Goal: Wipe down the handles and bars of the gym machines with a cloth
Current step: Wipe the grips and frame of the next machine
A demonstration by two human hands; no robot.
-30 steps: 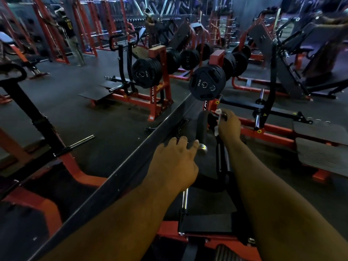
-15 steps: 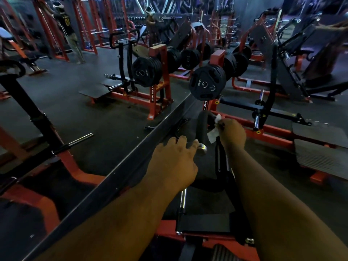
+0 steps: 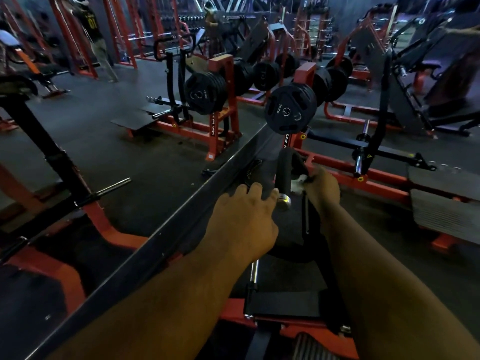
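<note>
A black padded handle (image 3: 281, 170) with a chrome end cap (image 3: 284, 201) rises from the machine in front of me. My right hand (image 3: 322, 189) grips a small white cloth (image 3: 298, 183) against the right side of that handle. My left hand (image 3: 244, 219) lies with curled fingers just left of the chrome cap, at the lower part of the handle; what its fingers hold is hidden. A thin black bar (image 3: 306, 216) runs down below my right hand.
A large mirror with a dark frame edge (image 3: 155, 242) runs diagonally at my left, reflecting red machines. A 15 kg plate stack (image 3: 288, 110) hangs just beyond the handle. A red frame rail (image 3: 384, 183) and grey footplates (image 3: 444, 216) lie to the right.
My right hand has slid the cloth down the handle, toward me. My left hand has stayed by the chrome cap.
</note>
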